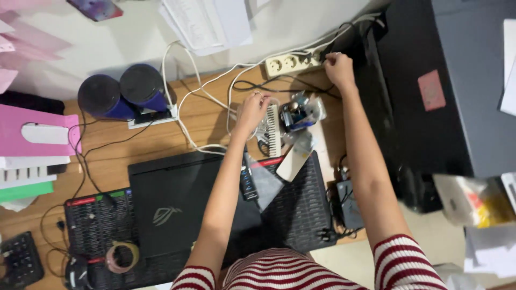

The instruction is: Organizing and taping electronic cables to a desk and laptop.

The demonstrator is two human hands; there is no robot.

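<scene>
Wooden counter (204, 115) seen from above, crowded with electronics and cords, pushed against a pale wall. At its back edge lies a cream power strip (293, 63) with round sockets. The right hand (338, 67) reaches to the strip's far end, fingers curled closed around what seems to be a plug there, though the plug itself is hidden under the fingers. The left hand (252, 107) sits nearer the middle of the counter, fingers bent and pinching a thin white cable (185, 96) that loops back toward the strip. Just beside that hand lie a white comb (274, 130) and a small heap of clear plastic bags with dark odds and ends (301, 113). Closer to the person, a closed black laptop (183, 201) rests on a black mesh cooling pad (298, 207), and a roll of tape (122, 256) lies at the pad's left front corner. Two round blue speakers (121, 91) stand at the back left, pink and white papers (32, 134) are stacked at the far left, and a big black printer (430, 80) stands to the right. The cable looks light, soft and floppy, likely to tangle with its neighbours, so it is best held at the hard plug body rather than by the cord. The strip looks light enough to slide when pulled, and may need steadying.
</scene>
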